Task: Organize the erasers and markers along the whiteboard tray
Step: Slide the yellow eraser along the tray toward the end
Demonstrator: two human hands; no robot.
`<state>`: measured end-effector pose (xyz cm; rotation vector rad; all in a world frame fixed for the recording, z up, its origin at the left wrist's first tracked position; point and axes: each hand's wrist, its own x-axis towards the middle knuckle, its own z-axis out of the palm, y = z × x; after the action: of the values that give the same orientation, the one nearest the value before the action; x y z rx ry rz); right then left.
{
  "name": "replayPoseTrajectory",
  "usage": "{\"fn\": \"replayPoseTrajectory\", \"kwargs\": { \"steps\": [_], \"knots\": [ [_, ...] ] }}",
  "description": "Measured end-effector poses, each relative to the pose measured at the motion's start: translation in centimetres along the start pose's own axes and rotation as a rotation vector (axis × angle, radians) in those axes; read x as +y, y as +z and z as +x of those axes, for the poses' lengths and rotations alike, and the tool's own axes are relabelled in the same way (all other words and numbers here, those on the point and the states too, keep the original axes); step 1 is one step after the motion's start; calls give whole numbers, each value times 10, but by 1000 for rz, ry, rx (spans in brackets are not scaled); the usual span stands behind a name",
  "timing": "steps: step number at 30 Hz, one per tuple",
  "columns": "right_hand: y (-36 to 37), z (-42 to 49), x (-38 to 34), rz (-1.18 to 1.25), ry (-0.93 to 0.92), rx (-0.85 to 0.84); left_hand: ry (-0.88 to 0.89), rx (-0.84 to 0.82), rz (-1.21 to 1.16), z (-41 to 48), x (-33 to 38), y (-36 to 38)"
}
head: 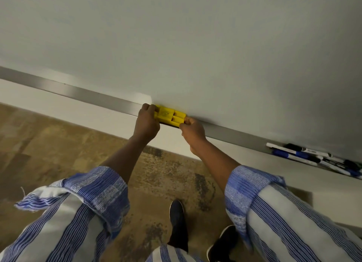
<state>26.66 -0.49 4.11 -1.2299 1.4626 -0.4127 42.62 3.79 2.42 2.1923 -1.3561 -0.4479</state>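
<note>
On the whiteboard tray (78, 94), midway along, sits the yellow eraser (169, 115). The left hand (147, 122) curls round one end and the right hand (193, 133) pinches the other. It looks light, rigid plastic, probably easiest held by its ends.

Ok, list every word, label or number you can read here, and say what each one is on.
No text here can be read.
On the yellow eraser: a raised mark on its top, too blurred to read.
On the markers: labels on the barrels, too small and blurred to read.
On the whiteboard: no writing shows.
</note>
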Motion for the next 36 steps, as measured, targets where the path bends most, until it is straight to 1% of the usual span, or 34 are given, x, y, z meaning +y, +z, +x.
{"fn": "replayPoseTrajectory", "kwargs": {
  "steps": [4,8,10,14,19,23,30,36],
  "knots": [
    [6,3,-4,-64,-27,-73,-15,29,49,0,-6,-4],
    [5,6,-7,-97,-51,-159,-27,9,73,0,-6,-8],
    [-1,5,-5,-127,-77,-159,-28,-1,80,-1,-3,-9],
    [-25,1,8,-191,-147,-57,30,58,183,-13,14,0],
    [-79,-10,32,-270,-221,60,173,57,155,-36,65,35],
    [-132,-22,53,-291,-237,162,309,-53,152,-61,118,76],
    [-240,-44,100,-228,-217,322,563,-272,208,-107,215,151],
    [-344,-66,152,-254,-214,496,715,-360,248,-140,305,207]
  ]
}}
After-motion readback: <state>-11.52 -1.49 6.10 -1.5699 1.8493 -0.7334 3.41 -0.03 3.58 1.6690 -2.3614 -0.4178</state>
